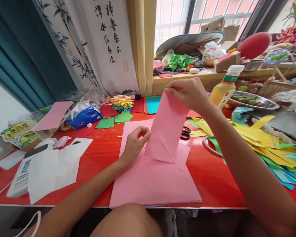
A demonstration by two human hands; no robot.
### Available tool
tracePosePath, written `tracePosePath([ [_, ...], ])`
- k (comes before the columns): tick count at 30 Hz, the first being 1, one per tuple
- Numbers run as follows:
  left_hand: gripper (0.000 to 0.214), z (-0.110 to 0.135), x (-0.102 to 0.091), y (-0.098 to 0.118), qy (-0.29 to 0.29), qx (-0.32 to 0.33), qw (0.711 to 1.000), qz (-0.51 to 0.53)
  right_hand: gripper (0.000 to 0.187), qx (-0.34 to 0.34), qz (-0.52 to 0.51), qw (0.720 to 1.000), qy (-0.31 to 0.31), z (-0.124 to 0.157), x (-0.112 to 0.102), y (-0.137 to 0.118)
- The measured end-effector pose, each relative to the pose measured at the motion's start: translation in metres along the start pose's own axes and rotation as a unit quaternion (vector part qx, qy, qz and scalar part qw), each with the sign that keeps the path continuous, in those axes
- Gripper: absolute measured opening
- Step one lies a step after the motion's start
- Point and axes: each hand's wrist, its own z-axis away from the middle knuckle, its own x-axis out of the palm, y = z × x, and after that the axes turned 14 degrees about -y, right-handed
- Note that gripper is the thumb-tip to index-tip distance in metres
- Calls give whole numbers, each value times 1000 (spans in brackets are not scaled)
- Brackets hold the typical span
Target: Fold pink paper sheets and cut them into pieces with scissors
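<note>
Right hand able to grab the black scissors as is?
Probably not yet: the right hand is pinching the raised pink sheet, which seems to partly hide the black scissors. They show beside its edge, so letting go might suffice.

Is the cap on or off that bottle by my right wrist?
On: the white cap sits atop the bottle, covering its mouth.

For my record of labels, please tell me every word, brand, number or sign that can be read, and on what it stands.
"掃", "不", "水", "痕": black, on the white hanging sheet with painted bamboo; its other characters are unsure.
Too small or blurred to read:
blue-and-white plastic tissue pack
yellow-green plastic bag
white flat rectangular box, blue print
yellow bottle with white cap
white plastic bag, red print
</note>
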Motion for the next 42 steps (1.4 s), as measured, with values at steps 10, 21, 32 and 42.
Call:
tracePosePath([
  [10,15,6,10,5,-46,-25,998,-45,24,45,-256,965,-22,14,-37,47],
  [21,16,2,5,0,-19,-34,999,-11,27,17,-46,985,-165,-3,-2,12],
  [32,15,-1,2,3,-11,-2,999,-40,25,70,54,995,43,-4,2,25],
  [42,13,2,3,4,-26,10,997,-66,24,135,93,978,127,-1,-22,33],
])
